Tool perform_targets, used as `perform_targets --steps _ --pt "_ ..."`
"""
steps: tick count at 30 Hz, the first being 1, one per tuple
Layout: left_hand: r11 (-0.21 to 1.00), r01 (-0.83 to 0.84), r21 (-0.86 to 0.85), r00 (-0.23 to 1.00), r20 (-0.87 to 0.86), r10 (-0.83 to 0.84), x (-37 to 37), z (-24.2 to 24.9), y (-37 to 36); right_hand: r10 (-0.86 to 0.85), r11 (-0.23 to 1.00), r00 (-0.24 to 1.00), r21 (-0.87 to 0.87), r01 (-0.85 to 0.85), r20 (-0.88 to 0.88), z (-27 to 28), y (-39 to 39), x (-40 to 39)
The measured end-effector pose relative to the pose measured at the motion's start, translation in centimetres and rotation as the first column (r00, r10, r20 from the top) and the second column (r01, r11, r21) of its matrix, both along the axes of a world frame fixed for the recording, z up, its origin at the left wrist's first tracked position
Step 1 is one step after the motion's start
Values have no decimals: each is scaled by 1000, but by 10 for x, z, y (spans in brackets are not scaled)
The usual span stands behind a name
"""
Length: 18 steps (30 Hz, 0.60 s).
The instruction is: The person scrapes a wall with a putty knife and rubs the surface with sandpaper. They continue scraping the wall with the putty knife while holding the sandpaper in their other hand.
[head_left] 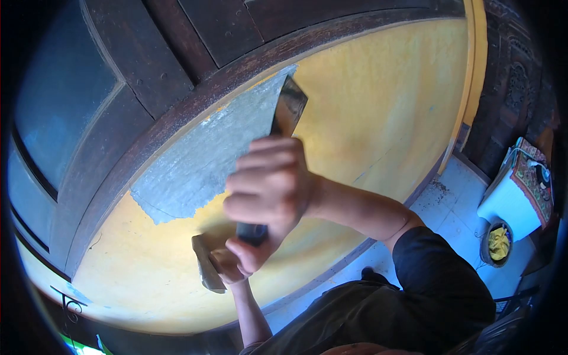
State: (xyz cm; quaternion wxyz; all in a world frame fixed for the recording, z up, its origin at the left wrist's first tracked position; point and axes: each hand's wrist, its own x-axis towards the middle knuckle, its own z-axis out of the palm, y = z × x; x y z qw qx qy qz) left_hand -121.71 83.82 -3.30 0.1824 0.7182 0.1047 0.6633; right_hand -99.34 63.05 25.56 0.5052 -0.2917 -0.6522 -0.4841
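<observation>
My right hand [269, 183] is wrapped round the dark handle of a wide scraper [289, 106], whose metal blade points up at the wall. The blade lies at the right edge of a bare grey patch [207, 148] in the yellow wall [378, 100]. Lower down, my left hand [229, 265] is closed on a flat, greyish piece [207, 266] that I cannot identify; my right hand is in front of part of it. The grey patch has ragged lower edges.
Dark wooden panels [142, 59] and a frame run along the wall's upper left. At the right, a white container [512, 195] with a patterned cloth stands on the tiled floor [449, 231], beside a basket [486, 245] holding yellow material. A dark carved panel [516, 83] stands behind.
</observation>
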Motion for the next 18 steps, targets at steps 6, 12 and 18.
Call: perform_targets --steps 6,12,18 --pt "947 -169 274 981 -41 188 -3 9 -7 -5 1000 1000 -10 5 -1 0 3 -8" --pt "968 -143 204 980 -108 168 -8 3 -1 6 1000 1000 3 -6 -17 3 2 -3" --pt "920 -220 326 966 -57 251 -11 -11 16 -28 1000 999 2 28 -36 11 -13 7"
